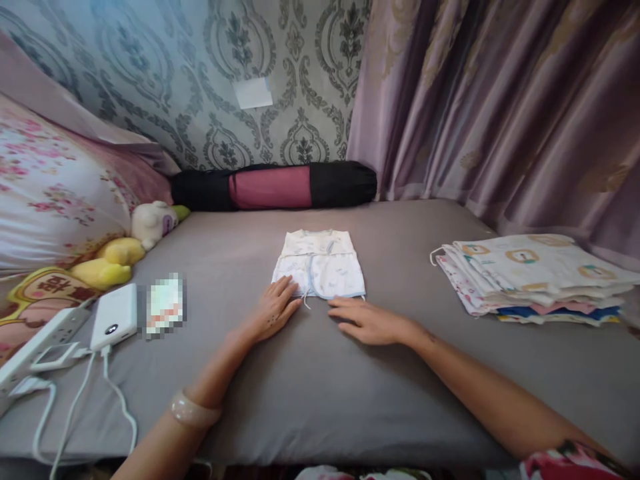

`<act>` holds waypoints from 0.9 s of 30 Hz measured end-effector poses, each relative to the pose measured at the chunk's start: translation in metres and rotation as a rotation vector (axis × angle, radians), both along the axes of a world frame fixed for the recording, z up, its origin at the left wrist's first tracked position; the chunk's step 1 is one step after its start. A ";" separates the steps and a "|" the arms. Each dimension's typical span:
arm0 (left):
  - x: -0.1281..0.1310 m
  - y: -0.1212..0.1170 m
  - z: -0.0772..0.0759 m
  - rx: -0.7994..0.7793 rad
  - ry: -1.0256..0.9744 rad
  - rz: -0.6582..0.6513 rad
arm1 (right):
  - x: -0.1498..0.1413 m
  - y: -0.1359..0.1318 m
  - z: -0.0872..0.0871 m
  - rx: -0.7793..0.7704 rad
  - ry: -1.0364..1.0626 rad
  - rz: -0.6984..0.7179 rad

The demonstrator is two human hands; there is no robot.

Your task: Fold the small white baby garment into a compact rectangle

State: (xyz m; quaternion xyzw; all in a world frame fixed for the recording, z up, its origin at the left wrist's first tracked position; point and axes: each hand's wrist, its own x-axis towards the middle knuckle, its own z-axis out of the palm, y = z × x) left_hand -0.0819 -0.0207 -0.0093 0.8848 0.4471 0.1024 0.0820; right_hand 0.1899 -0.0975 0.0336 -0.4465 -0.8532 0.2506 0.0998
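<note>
A small white baby shirt (336, 267) with blue trim and thin ties lies flat on the grey sheet, its sleeves not showing at the sides. My left hand (276, 307) rests at its lower left corner, fingers stretched over the cloth. By the bottom hem, to the right, my right hand (373, 321) lies with its fingers extended and its fingertips at the edge. Neither hand grips anything. One tie hangs from the hem between the two hands.
At right is a stack of folded cloths (535, 260). A power bank (116, 315), a power strip (45, 350) and white cables lie at left, near plush toys (107, 263). A long black and pink bag (273, 187) lies along the wall.
</note>
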 end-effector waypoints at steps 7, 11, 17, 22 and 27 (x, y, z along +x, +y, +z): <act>-0.035 0.009 -0.001 0.072 -0.119 0.081 | 0.042 0.018 0.000 0.193 0.048 -0.381; -0.038 0.011 0.003 0.015 -0.191 0.050 | 0.054 0.020 -0.014 0.181 0.015 -0.331; -0.029 0.011 0.006 -0.029 -0.256 0.010 | 0.048 0.024 -0.026 0.217 0.126 -0.314; -0.032 0.012 0.002 0.016 -0.282 -0.068 | 0.049 0.031 -0.035 0.312 0.262 -0.183; -0.034 0.021 -0.011 0.164 -0.284 -0.153 | 0.051 0.033 -0.041 0.370 0.252 -0.114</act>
